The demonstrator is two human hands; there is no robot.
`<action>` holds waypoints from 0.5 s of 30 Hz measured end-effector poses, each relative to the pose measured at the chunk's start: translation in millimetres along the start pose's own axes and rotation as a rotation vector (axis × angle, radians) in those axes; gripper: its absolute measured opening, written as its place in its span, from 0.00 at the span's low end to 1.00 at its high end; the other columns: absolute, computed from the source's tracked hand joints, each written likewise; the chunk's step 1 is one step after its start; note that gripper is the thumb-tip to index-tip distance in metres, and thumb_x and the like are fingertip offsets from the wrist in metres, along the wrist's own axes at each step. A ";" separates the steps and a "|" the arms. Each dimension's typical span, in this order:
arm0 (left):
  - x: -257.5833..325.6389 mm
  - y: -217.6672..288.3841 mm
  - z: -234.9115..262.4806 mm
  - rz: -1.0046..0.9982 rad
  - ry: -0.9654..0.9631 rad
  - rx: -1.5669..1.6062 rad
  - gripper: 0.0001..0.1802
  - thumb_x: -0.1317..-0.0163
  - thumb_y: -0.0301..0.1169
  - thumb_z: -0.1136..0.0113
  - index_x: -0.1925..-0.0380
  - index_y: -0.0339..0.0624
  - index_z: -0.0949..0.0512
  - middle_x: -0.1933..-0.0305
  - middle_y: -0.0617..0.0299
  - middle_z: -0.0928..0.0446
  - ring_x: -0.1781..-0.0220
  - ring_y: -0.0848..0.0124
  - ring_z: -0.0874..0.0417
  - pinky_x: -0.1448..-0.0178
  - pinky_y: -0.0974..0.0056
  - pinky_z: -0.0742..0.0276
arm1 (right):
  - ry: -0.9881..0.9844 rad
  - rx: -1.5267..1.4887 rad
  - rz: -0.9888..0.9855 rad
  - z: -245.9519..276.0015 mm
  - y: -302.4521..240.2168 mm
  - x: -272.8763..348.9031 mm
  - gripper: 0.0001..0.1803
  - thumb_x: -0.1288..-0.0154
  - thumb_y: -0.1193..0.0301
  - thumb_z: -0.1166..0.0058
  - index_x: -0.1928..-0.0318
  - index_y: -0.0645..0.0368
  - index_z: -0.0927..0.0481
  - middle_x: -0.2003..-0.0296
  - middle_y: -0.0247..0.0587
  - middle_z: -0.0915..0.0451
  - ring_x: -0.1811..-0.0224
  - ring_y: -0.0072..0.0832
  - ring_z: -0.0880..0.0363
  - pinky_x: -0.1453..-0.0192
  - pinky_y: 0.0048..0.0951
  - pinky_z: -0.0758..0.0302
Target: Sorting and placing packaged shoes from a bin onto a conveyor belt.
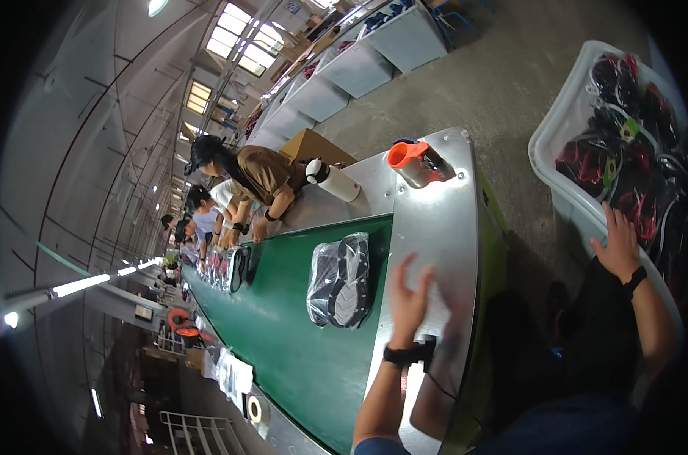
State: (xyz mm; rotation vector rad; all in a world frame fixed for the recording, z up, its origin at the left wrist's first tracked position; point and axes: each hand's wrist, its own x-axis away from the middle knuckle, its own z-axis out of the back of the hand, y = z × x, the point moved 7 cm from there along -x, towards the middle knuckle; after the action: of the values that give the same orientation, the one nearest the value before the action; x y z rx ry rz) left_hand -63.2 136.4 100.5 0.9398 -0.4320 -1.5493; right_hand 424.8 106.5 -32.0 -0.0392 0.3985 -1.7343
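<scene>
My left hand (pixel 409 297) hovers open over the metal edge of the conveyor (pixel 435 227), fingers spread, just right of a pair of dark shoes in a clear plastic bag (pixel 341 280) lying on the green belt (pixel 283 334). My right hand (pixel 619 243) rests open on the rim of a white plastic bin (pixel 564 129) that holds several dark and red bagged shoes. Both wrists wear black bands.
A grey jug with an orange lid (pixel 417 162) and a white bottle (pixel 333 180) stand on the conveyor's metal end. Other workers (pixel 245 178) lean over the belt farther along, with more shoes (pixel 234 267) on it. Grey bins (pixel 359 64) line the concrete floor.
</scene>
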 end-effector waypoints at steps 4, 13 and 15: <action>-18.5 -111.4 103.8 0.076 0.298 -0.707 0.35 0.35 0.48 0.32 0.35 0.37 0.25 0.32 0.44 0.25 0.30 0.48 0.26 0.27 0.45 0.33 | -0.009 -0.003 -0.015 13.1 -6.0 1.0 0.49 0.43 0.65 0.31 0.24 0.61 0.42 0.39 0.54 0.30 0.33 0.52 0.31 0.30 0.52 0.34; 18.6 -114.6 91.4 0.217 0.263 -0.933 0.40 0.40 0.56 0.34 0.36 0.39 0.25 0.34 0.52 0.23 0.30 0.49 0.30 0.26 0.43 0.41 | 0.034 0.024 0.020 9.1 -17.9 4.9 0.48 0.43 0.65 0.31 0.25 0.61 0.41 0.39 0.54 0.30 0.34 0.50 0.31 0.28 0.51 0.35; 32.8 -88.9 69.9 0.125 0.222 -0.926 0.40 0.38 0.56 0.34 0.35 0.39 0.25 0.39 0.51 0.20 0.32 0.50 0.29 0.27 0.45 0.41 | 0.013 -0.006 0.000 9.8 -16.1 3.1 0.47 0.42 0.65 0.32 0.25 0.60 0.40 0.42 0.52 0.29 0.35 0.50 0.30 0.28 0.52 0.35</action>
State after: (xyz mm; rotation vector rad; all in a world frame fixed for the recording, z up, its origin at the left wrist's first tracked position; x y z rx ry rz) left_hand -172.6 108.4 67.2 0.3329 0.3719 -1.2925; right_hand 411.3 103.6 -18.8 -0.0323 0.4128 -1.7347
